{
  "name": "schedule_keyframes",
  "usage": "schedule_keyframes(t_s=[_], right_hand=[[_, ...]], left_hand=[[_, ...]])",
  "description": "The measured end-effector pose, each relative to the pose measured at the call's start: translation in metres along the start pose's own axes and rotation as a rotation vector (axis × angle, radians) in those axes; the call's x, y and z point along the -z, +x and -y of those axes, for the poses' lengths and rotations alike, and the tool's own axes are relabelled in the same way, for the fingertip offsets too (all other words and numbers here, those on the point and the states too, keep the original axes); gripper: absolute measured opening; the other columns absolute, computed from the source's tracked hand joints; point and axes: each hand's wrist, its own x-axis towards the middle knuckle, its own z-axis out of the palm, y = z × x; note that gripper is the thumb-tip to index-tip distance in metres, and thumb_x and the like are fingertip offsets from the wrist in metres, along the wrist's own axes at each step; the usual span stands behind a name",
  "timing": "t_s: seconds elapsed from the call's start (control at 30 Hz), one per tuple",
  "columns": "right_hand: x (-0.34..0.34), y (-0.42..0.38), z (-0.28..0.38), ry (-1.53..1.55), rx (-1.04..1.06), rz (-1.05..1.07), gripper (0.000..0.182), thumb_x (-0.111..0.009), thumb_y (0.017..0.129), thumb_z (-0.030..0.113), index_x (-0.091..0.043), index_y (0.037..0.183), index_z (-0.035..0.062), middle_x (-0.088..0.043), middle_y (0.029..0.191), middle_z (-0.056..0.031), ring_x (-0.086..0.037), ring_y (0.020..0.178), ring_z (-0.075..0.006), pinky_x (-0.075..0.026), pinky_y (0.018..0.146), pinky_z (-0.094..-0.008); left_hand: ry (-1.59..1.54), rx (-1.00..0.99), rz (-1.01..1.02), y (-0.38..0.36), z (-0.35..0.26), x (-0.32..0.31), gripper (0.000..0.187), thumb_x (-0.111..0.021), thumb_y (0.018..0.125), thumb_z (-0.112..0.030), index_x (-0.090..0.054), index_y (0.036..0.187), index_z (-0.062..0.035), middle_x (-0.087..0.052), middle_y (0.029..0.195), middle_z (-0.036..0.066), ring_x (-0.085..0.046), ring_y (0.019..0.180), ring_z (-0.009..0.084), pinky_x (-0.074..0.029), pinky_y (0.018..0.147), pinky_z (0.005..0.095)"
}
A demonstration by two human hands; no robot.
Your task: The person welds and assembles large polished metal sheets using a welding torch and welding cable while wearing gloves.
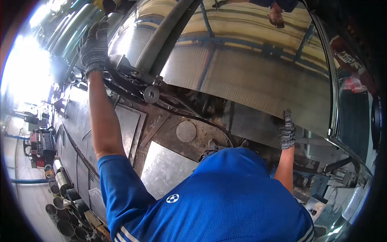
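Observation:
My left hand [94,47], in a grey knitted glove, reaches out to the far left by the end of a roller machine. Its fingers are stretched out over the machine's end, and what lies under the palm is hidden. A long grey roller [163,36] runs away from me to the right of that hand. Beyond it lies a large shiny metal sheet [250,76], which mirrors the roof and a person. My right hand [287,131], gloved too, holds the sheet's near edge, thumb on top and the other fingers mostly hidden.
A round metal disc [186,131] lies on the dirty floor, near a flat bright plate [165,169]. A small wheel-shaped part [151,94] sits at the roller's near end. Several short pipes [64,222] are stacked at lower left. A metal frame edge [331,80] stands right of the sheet.

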Motion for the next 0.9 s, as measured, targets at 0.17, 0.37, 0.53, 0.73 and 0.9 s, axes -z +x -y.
schedule_keyframes(t_s=[0.17, 0.37, 0.53, 0.73, 0.9], right_hand=[[0.046, 0.041, -0.045, 0.438, 0.016, 0.012, 0.056, -0.074, 0.096, 0.036, -0.059, 0.137, 0.0012, -0.068, 0.122, -0.0103, -0.068, 0.099, -0.0199, -0.057, 0.091, -0.0354], [0.053, 0.03, -0.036, -0.259, 0.05, -0.027, 0.062, -0.054, 0.103, 0.054, -0.067, 0.131, 0.0011, -0.071, 0.125, -0.011, -0.062, 0.113, -0.0185, -0.048, 0.101, -0.0316], [0.046, 0.029, -0.014, 0.1, -0.02, -0.075, 0.054, -0.061, 0.101, 0.043, -0.065, 0.131, -0.0016, -0.068, 0.128, -0.0123, -0.061, 0.117, -0.0192, -0.049, 0.104, -0.0335], [0.082, 0.042, -0.048, 0.06, 0.226, -0.031, 0.047, -0.067, 0.1, 0.036, -0.066, 0.129, -0.0011, -0.069, 0.125, -0.0089, -0.063, 0.113, -0.0158, -0.054, 0.099, -0.0353], [0.073, 0.012, -0.007, 0.151, 0.045, -0.101, 0.046, -0.067, 0.1, 0.034, -0.064, 0.13, 0.0004, -0.067, 0.124, -0.0079, -0.064, 0.112, -0.0166, -0.057, 0.094, -0.036]], left_hand=[[-0.084, 0.147, -0.01, 0.004, -0.002, -0.022, 0.085, -0.045, 0.092, -0.078, -0.046, 0.154, -0.0197, -0.052, 0.151, 0.021, -0.044, 0.143, 0.0394, -0.028, 0.119, 0.054], [0.191, 0.017, -0.207, -0.047, -0.026, -0.052, 0.087, -0.049, 0.091, -0.075, -0.04, 0.158, -0.0197, -0.036, 0.161, 0.026, -0.03, 0.15, 0.0458, -0.007, 0.124, 0.0631], [0.016, 0.123, 0.312, -0.064, -0.047, -0.05, 0.05, -0.062, 0.092, -0.061, -0.074, 0.121, -0.0218, -0.068, 0.133, 0.009, -0.064, 0.123, 0.0333, -0.045, 0.108, 0.0497], [-0.135, -0.014, 0.461, -0.062, -0.04, -0.05, 0.029, -0.063, 0.093, -0.046, -0.077, 0.107, -0.0249, -0.076, 0.109, 0.008, -0.071, 0.102, 0.0315, -0.054, 0.09, 0.0451], [-0.207, -0.028, 0.341, -0.07, -0.038, -0.058, 0.027, -0.065, 0.093, -0.038, -0.076, 0.107, -0.0178, -0.075, 0.113, 0.008, -0.07, 0.107, 0.0302, -0.054, 0.092, 0.0408]])
